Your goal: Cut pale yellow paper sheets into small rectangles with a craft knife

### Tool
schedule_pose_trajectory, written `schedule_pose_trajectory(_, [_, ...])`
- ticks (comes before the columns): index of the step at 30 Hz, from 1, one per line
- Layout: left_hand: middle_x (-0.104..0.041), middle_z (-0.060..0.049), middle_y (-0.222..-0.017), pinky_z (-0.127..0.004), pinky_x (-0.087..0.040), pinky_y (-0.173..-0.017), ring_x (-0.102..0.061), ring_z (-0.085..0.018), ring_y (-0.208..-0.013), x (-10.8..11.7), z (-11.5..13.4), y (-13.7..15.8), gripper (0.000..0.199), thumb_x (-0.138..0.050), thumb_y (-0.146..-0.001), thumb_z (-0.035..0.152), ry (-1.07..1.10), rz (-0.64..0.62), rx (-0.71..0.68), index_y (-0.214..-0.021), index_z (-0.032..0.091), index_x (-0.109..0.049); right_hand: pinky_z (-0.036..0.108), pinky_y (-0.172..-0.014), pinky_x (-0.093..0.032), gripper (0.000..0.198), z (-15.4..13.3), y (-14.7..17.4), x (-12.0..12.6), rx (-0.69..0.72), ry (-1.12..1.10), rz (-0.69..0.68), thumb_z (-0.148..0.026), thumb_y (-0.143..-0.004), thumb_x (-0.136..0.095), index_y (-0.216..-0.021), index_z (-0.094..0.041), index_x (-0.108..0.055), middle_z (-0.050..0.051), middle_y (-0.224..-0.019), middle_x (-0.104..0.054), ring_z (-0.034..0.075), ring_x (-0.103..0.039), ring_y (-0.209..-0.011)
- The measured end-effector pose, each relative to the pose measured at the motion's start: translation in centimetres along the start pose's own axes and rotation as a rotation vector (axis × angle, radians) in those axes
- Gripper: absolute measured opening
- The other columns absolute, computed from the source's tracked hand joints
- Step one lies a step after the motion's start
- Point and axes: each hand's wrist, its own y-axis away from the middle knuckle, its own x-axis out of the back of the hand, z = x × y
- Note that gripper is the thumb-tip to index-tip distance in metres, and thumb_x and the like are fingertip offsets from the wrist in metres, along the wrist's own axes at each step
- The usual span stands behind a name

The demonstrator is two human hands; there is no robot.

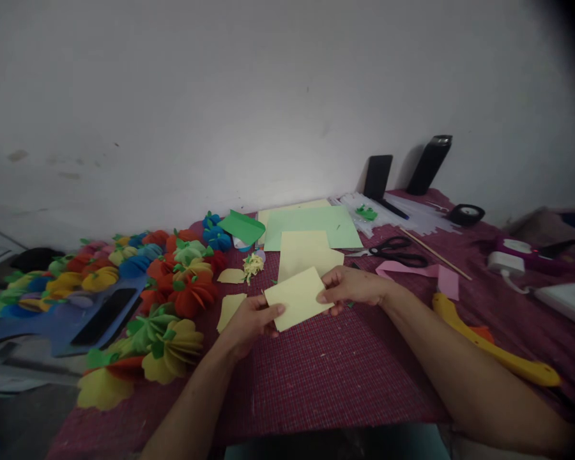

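Observation:
A pale yellow sheet of paper point(297, 295) is held tilted above the red checked tablecloth point(316, 370). My left hand point(255, 321) pinches its left edge, thumb on top. On the right edge my right hand point(344, 286) grips it the same way, fingers curled beneath. Behind it lie more yellow paper point(303, 246) and a light green sheet point(316, 223). Cut yellow pieces point(230, 309) rest near my left hand, with a small heap of yellow shreds point(253, 266) just beyond. Black-handled scissors point(393, 250) lie past my right hand.
Many colourful folded-paper pumpkins point(191, 294) crowd the left side. At right are a yellow-handled tool point(493, 345), a pink paper strip point(412, 268), a wooden stick point(436, 254) and a white adapter point(505, 263). A black bottle point(430, 165) and phone point(378, 176) stand by the wall.

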Motion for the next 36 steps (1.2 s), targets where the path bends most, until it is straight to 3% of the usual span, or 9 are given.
schedule_pose_trajectory(5, [-0.062,-0.005,-0.070,-0.022,-0.040,-0.050,-0.054,-0.012,-0.056,-0.2,0.4,0.1,0.033,-0.061,-0.069,0.041,0.109,0.030,-0.045,-0.085,0.012,-0.063,0.017,-0.050,-0.044,0.025,0.1,-0.4,-0.7,-0.035,0.035,-0.076,-0.033,-0.067,-0.060,-0.077,-0.010,-0.062,0.004,-0.068,-0.063,0.006,-0.056,-0.051])
schedule_pose_trajectory(15, [-0.063,-0.005,-0.061,-0.019,-0.029,-0.043,-0.049,-0.009,-0.046,-0.3,-0.2,0.0,0.042,-0.056,-0.069,0.050,-0.179,-0.065,0.068,-0.071,0.009,-0.064,0.016,-0.049,-0.044,0.024,0.8,-0.8,-1.8,-0.084,0.068,-0.220,-0.031,-0.067,-0.060,-0.079,-0.010,-0.062,0.003,-0.071,-0.064,0.006,-0.057,-0.052])
schedule_pose_trajectory(26, [-0.063,-0.006,-0.059,-0.019,-0.030,-0.041,-0.050,-0.010,-0.043,-0.4,-0.4,-0.1,0.039,-0.060,-0.066,0.047,-0.156,-0.043,0.096,-0.070,0.008,-0.065,0.018,-0.051,-0.042,0.026,0.3,-0.6,-1.9,-0.053,0.068,-0.259,-0.036,-0.071,-0.057,-0.077,-0.010,-0.060,0.003,-0.069,-0.062,0.007,-0.056,-0.053])
schedule_pose_trajectory(30, [-0.061,-0.004,-0.054,-0.019,-0.028,-0.040,-0.047,-0.008,-0.041,-0.5,-0.3,0.0,0.038,-0.061,-0.065,0.046,-0.156,-0.037,0.090,-0.067,0.009,-0.065,0.019,-0.052,-0.041,0.031,0.2,-1.0,-2.3,-0.017,0.013,-0.165,-0.042,-0.072,-0.055,-0.078,-0.011,-0.061,0.001,-0.066,-0.060,0.007,-0.054,-0.055])
schedule_pose_trajectory(36, [-0.057,-0.001,-0.050,-0.018,-0.026,-0.040,-0.043,-0.007,-0.039,-1.0,-0.5,-0.3,0.035,-0.062,-0.064,0.045,-0.208,-0.020,0.081,-0.064,0.010,-0.065,0.018,-0.046,-0.032,0.025,1.1,-2.6,-3.8,0.050,-0.058,0.160,-0.038,-0.065,-0.061,-0.066,-0.014,-0.060,-0.004,-0.052,-0.052,0.005,-0.042,-0.045])
